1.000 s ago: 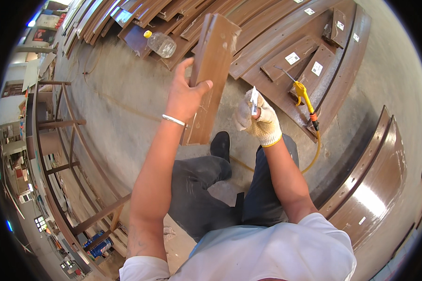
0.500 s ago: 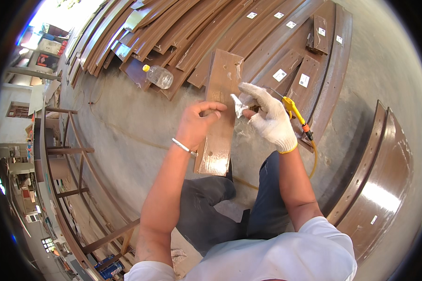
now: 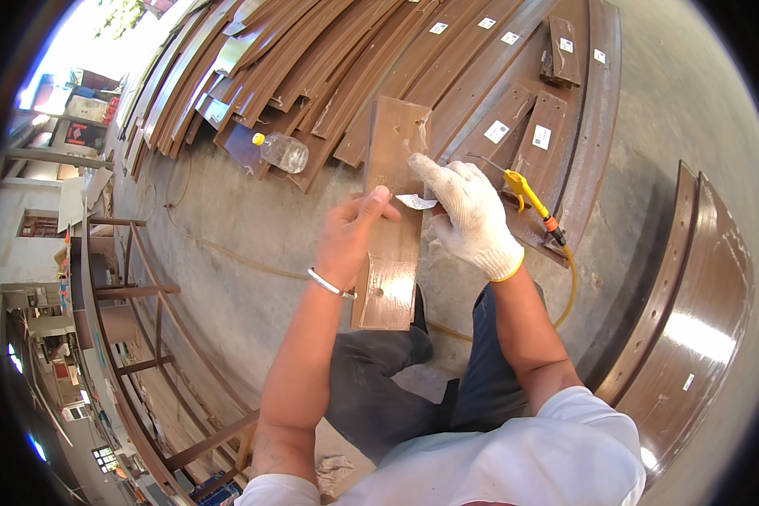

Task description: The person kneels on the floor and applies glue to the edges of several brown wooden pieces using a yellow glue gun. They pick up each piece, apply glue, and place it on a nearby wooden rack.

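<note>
A short brown panel (image 3: pixel 390 270) with a glossy face stretches before me, and both hands are over it. My left hand (image 3: pixel 350 236), bare with a silver bangle at the wrist, is at its left side. The thumb and fingers are bent close together; whatever they hold is hidden. My right hand (image 3: pixel 474 215) wears a white knit glove, its index finger stretched over the panel's right edge. Below that finger, its thumb pinches a small whitish scrap of film (image 3: pixel 415 201), whose other end comes near my left fingertips.
Long brown panels (image 3: pixel 447 76) are stacked ahead. A clear bottle with yellow cap (image 3: pixel 283 153) lies at their near end. At right, a yellow air blow gun (image 3: pixel 524 191) with a hose rests on panels. More panels (image 3: pixel 691 329) lie right; a metal frame (image 3: pixel 135 295) stands left.
My left thumb has lifted and its fingers have moved down slightly. The scrap has swung from upright to nearly level, and my right index finger now points out across the panel.
</note>
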Demonstrator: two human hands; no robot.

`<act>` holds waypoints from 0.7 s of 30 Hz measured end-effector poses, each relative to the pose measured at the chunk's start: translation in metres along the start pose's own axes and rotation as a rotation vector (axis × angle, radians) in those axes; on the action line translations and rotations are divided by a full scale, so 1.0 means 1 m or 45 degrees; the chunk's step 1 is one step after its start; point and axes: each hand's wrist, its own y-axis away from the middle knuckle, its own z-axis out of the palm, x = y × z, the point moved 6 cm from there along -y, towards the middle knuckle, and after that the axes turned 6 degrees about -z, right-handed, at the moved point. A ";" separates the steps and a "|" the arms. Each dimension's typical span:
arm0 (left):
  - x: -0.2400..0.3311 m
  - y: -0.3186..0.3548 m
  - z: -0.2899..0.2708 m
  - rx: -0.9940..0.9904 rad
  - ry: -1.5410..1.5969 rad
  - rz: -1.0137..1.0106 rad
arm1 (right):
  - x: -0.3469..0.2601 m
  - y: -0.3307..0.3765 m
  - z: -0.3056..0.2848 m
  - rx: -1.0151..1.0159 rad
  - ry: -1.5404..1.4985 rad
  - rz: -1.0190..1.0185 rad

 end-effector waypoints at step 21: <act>0.001 0.002 0.011 -0.036 -0.055 0.001 | -0.006 0.004 0.013 0.257 0.126 -0.094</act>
